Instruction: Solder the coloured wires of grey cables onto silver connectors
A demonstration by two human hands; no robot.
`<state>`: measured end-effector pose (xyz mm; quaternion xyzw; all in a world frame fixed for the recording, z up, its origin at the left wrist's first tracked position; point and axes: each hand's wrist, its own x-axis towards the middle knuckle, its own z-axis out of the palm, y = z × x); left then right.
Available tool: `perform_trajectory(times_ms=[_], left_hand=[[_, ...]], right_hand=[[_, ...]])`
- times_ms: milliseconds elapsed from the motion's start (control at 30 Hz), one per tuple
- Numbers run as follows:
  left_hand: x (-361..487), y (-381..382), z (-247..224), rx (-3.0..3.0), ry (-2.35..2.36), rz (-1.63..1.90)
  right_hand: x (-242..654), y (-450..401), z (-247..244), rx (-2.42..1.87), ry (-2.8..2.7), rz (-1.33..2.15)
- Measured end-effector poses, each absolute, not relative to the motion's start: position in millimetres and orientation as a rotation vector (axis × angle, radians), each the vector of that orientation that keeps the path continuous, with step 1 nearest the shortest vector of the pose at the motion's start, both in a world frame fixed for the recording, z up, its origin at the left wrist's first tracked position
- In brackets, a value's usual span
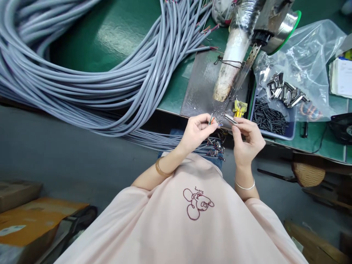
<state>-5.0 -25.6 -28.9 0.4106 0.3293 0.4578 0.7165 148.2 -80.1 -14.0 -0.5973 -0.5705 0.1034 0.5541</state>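
Note:
My left hand [198, 129] pinches the stripped end of a cable, whose thin coloured wires [211, 120] stick out between thumb and fingertips. In my right hand [246, 137], a slim metal connector [230, 119] is held between thumb and fingers, its free end pointing left toward the wires. A small gap separates wires and connector. Just beyond both hands hangs the soldering setup's wrapped white tube [228, 69], beside a metal feed arm [247, 66]. Finished-looking cable ends with metal connectors [216, 146] lie across my lap, below my hands.
Thick loops of grey cable [110, 80] cover the bench's left side. At right, a blue bin [292, 128] holds black parts, with a plastic bag of metal connectors [287, 91] over it. A yellow piece [239, 108] and a solder spool [286, 31] are nearby. Cardboard boxes [41, 220] stand lower left.

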Motion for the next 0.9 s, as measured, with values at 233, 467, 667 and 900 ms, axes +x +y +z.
perform_trajectory(times_ms=[233, 467, 667, 900], left_hand=[[7.0, -17.7, -23.6, 0.937, 0.702, 1.096], [11.9, -13.0, -22.1, 0.951, 0.72, 1.117], [12.5, -10.9, -20.9, 0.967, 0.765, 1.116], [11.4, -8.5, -16.8, 0.998, 0.763, 1.115]], right_hand=[[148.5, -74.7, -20.0, -1.404, -1.368, 0.326], [150.9, -66.9, -16.0, -1.383, -1.43, 0.226], [150.4, -63.3, -14.2, -1.368, -1.482, 0.165], [149.8, -60.3, -8.5, -1.386, -1.519, 0.066]])
